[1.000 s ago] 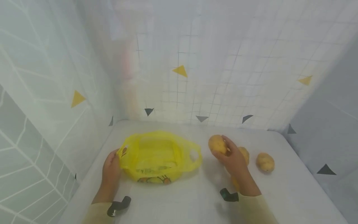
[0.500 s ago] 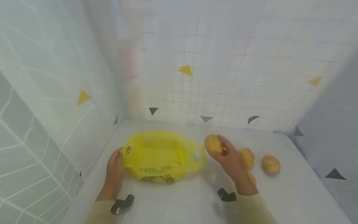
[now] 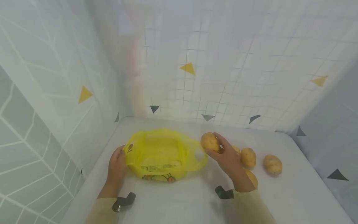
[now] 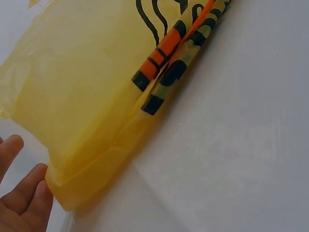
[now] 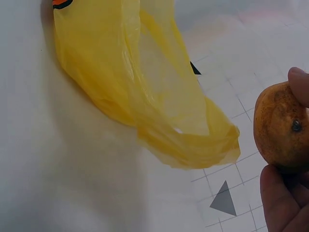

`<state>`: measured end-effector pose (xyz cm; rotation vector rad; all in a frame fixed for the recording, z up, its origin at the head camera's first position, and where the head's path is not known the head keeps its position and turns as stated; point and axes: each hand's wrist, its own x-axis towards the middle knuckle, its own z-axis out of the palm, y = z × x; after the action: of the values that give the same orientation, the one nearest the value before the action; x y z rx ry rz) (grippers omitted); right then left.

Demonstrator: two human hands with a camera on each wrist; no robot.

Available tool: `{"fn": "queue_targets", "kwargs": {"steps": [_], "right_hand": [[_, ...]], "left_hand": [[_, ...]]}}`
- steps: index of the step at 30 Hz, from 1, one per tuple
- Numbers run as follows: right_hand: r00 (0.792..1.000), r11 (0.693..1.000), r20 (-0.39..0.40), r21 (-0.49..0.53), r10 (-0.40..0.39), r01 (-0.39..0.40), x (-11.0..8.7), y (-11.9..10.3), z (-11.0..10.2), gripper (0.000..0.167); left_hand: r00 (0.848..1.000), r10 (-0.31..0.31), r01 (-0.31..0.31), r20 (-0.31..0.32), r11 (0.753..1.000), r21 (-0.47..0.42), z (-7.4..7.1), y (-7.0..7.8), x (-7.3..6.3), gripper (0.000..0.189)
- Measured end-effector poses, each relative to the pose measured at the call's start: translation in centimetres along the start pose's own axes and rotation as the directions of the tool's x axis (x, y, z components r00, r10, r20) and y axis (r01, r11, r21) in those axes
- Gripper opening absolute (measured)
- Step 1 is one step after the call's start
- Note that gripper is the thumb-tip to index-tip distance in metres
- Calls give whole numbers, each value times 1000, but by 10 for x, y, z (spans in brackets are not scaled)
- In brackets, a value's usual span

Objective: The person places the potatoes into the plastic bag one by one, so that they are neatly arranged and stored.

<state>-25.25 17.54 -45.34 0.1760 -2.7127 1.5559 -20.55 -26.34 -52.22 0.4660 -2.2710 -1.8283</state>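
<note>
In the head view, a yellow plastic bag [image 3: 160, 169] with printed figures stands on the white table with its mouth open. My left hand [image 3: 117, 163] is at its left side; in the left wrist view, fingertips [image 4: 36, 176] touch the bag's outer edge, while another digit is apart from it. My right hand [image 3: 227, 158] grips a potato [image 3: 209, 141] above the table, close to the bag's right handle loop [image 3: 202, 161]. The right wrist view shows thumb and fingers around this potato [image 5: 280, 125], with a small gap to the yellow plastic.
Several other potatoes lie right of and partly behind my right forearm, among them one nearby [image 3: 248, 157] and one farther right [image 3: 272, 164]. A tiled wall [image 3: 223, 71] closes off the back, and a patterned wall [image 3: 39, 124] stands at the left.
My right hand, with the potato, has moved left towards the bag's right handle. My left hand stays at the bag's left side. The view has shifted slightly.
</note>
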Motion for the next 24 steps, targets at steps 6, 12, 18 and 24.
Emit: {"fn": "queue_targets", "kwargs": {"steps": [6,12,18,24], "right_hand": [[1000,999,20,44,-19,19,2,-6,5,90],[999,1000,39,25,0,-1,3,-12,9,92],[998,999,52,30,29,-31,7,-15,15,92],[997,998,71,43,33,-36,11,-23,20,93]], "left_hand": [[1000,-26,26,9,1000,8,1,-2,2,50],[999,-33,33,14,999,13,1,-1,1,51],[1000,-21,21,7,1000,16,-1,1,0,51],[1000,-12,12,0,1000,-2,-2,-1,0,50]]}}
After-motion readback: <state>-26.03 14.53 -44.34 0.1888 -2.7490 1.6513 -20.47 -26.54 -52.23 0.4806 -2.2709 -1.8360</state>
